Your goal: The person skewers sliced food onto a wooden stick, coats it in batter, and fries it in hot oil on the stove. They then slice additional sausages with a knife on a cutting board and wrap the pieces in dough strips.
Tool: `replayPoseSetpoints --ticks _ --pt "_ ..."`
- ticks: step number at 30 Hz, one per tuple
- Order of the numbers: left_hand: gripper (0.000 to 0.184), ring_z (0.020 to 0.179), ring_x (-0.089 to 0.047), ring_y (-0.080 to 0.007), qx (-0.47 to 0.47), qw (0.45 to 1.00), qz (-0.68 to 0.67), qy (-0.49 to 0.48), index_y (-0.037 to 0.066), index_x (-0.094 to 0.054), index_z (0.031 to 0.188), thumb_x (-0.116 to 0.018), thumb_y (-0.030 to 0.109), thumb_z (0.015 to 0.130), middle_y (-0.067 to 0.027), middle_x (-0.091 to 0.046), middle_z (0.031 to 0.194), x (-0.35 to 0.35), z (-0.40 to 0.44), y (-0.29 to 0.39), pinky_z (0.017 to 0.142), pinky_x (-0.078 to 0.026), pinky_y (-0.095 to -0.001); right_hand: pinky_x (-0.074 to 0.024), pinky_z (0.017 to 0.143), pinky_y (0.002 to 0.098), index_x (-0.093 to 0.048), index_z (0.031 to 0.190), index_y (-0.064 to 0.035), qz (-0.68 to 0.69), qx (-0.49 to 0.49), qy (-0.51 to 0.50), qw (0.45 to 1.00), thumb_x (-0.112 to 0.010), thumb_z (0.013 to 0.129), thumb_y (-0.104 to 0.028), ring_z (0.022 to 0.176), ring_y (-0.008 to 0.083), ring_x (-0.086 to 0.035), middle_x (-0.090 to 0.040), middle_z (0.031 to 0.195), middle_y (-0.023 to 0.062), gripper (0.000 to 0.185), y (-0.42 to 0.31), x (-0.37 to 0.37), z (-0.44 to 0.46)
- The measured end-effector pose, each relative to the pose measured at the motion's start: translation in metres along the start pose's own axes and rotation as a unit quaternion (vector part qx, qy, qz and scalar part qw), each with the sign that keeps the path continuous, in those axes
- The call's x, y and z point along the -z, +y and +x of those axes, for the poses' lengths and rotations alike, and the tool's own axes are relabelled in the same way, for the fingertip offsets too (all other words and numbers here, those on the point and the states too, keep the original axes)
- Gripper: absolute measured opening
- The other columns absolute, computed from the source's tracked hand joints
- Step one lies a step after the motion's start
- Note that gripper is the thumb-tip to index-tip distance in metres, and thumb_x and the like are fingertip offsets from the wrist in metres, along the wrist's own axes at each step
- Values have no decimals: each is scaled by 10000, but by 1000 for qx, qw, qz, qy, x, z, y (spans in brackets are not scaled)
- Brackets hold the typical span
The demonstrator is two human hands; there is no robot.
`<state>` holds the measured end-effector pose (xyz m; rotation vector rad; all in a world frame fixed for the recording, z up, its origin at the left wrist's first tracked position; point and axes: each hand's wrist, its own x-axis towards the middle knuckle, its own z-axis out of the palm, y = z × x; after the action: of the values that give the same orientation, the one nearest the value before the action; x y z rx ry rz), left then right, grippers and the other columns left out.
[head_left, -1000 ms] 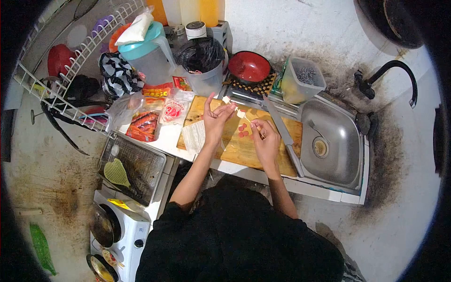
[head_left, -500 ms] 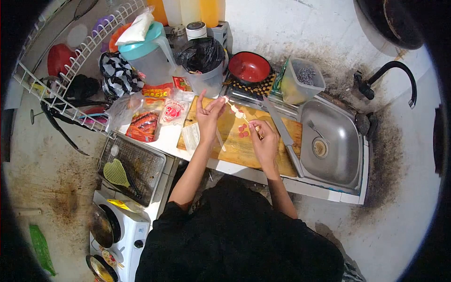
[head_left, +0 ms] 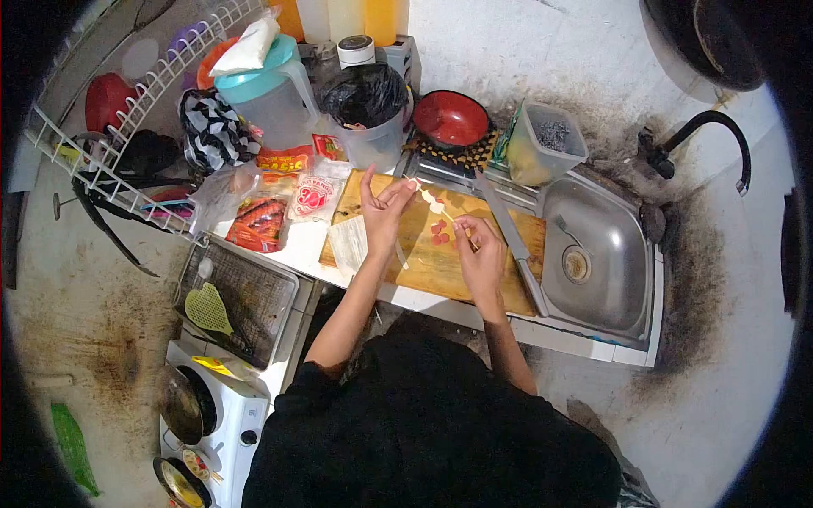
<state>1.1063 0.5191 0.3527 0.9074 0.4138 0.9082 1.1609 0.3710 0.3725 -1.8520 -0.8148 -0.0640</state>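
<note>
Over the wooden cutting board (head_left: 500,279), my right hand (head_left: 478,254) pinches the lower end of a thin skewer (head_left: 448,217). White pieces (head_left: 434,205) are threaded along it. At the skewer's upper end, my left hand (head_left: 385,207) has thumb and index finger pressed on the end piece, its other fingers raised. Red round slices (head_left: 439,234) lie on the board between my hands. A large knife (head_left: 514,241) rests along the board's right side. Pale thin sticks (head_left: 348,244) lie at the board's left, beside my left wrist.
A steel sink (head_left: 622,292) with a fork is at the right, under a black faucet (head_left: 707,123). Behind the board stand a red bowl (head_left: 450,118) and a plastic tub (head_left: 546,144). Food packets (head_left: 258,223) lie to the left, above a stove (head_left: 241,415).
Over the last second my left thumb and index finger have closed on the skewer's upper end, where white pieces now sit closer together. My right hand has barely moved.
</note>
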Motion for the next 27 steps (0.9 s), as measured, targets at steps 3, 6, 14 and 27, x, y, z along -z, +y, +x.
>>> replayPoseSetpoints --ticks 3,6,14,27 --pt "718 918 -602 -145 1 1000 16 -1 74 -175 1375 -636 55 825 -105 -633 988 -2 -5 -2 847 -490 -303 -382 511 291 -624 898 -21 -3 -9 -9 1000 -598 821 -77 547 160 -517 -619 784 83 99 -1 1 -1" --pt "735 914 -602 -140 -3 1000 16 -19 71 -159 1381 -639 64 825 -102 -633 992 2 -6 -7 847 -490 -304 -391 521 288 -626 906 -20 2 -7 -13 1000 -595 824 -83 558 163 -524 -609 769 84 107 0 -1 -2" --pt "628 961 -584 -207 -134 951 257 -104 34 -334 1290 -689 114 778 -108 -617 1006 41 -14 10 866 -455 -321 -449 593 298 -618 902 4 14 -20 -9 1000 -599 826 -82 633 194 -563 -598 792 114 116 23 13 -10" --pt "346 1011 -489 -219 -172 669 672 -266 148 -649 918 -742 368 668 -4 -542 964 68 -47 28 977 -213 -472 -437 736 370 -629 894 -19 -128 28 -20 991 -646 763 -85 829 289 -553 -576 858 122 148 58 20 -10"
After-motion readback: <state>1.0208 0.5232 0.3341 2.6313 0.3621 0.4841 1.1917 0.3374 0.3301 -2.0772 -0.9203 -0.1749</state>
